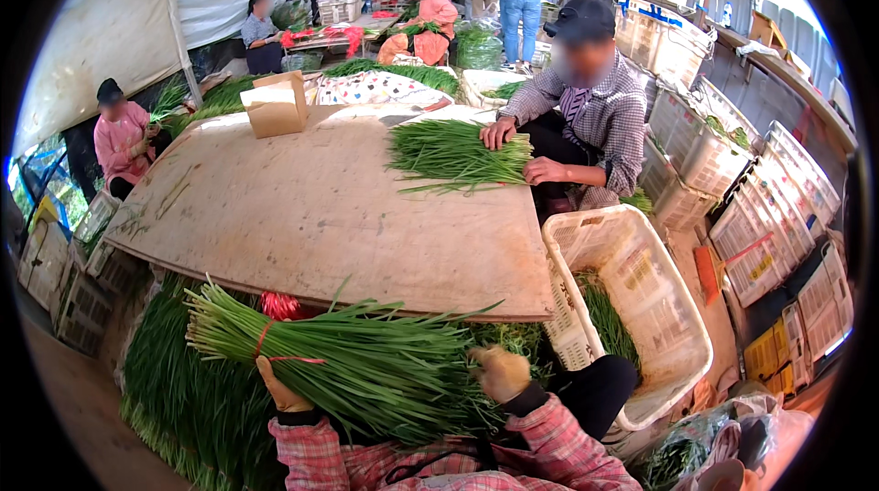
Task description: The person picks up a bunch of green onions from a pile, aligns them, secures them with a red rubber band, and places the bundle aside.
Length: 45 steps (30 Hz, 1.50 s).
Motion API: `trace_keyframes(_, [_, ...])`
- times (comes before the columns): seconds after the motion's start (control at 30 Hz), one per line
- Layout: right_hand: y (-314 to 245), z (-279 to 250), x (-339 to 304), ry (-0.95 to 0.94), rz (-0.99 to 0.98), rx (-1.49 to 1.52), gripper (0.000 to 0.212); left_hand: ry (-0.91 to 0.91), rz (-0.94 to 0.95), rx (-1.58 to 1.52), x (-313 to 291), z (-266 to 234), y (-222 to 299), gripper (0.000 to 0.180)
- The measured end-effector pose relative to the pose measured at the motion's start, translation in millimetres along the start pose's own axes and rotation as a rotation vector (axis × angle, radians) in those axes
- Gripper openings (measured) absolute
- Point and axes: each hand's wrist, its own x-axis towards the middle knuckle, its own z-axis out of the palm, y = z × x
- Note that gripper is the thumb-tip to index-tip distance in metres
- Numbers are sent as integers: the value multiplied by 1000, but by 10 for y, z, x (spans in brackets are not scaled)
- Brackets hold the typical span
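A thick bundle of long green garlic chives (357,367) lies across my lap, pale stems to the left and leaf tips to the right. A red tie (263,342) circles it near the stem end, with a loose tail trailing right. My left hand (282,388), in a tan glove, grips the bundle from below at the tie; its fingers are hidden under the stalks. Beside the leaf tips, my right hand (504,374) is curled closed, also gloved; what it holds, if anything, does not show. Loose chives (197,390) are heaped under and left of the bundle.
A wooden table (339,207) stands ahead, red ties (282,305) at its near edge. Across it, a person handles chives (449,154). A cardboard box (275,105) stands on it. A white crate (673,308) with chives is at my right; stacked crates (765,235) stand beyond.
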Motion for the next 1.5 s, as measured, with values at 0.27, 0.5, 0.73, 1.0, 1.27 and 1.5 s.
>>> trace_keyframes(0.27, [-876, -533, 590, 108, -466, 315, 79, -249, -353, 228, -297, 905, -179, 35])
trace_keyframes(0.5, [-599, 207, -161, -277, 2, 951, 115, -262, -199, 26, -403, 920, -339, 53])
trace_keyframes(0.73, [-478, 428, -290, -51, 125, 999, 74, -337, -254, -191, -346, 989, -232, 82])
trace_keyframes(1.0, [-2002, 254, 806, -314, -267, 730, 78, 104, -155, 360, -233, 643, 743, 58])
trace_keyframes(1.27, [-1290, 889, 553, -388, -31, 889, 43, 489, 408, 1413, -332, -1056, 2828, 44])
trace_keyframes(1.5, [-419, 1059, 313, -372, 380, 739, 36, 860, -18, 2168, -227, -1761, 3400, 60])
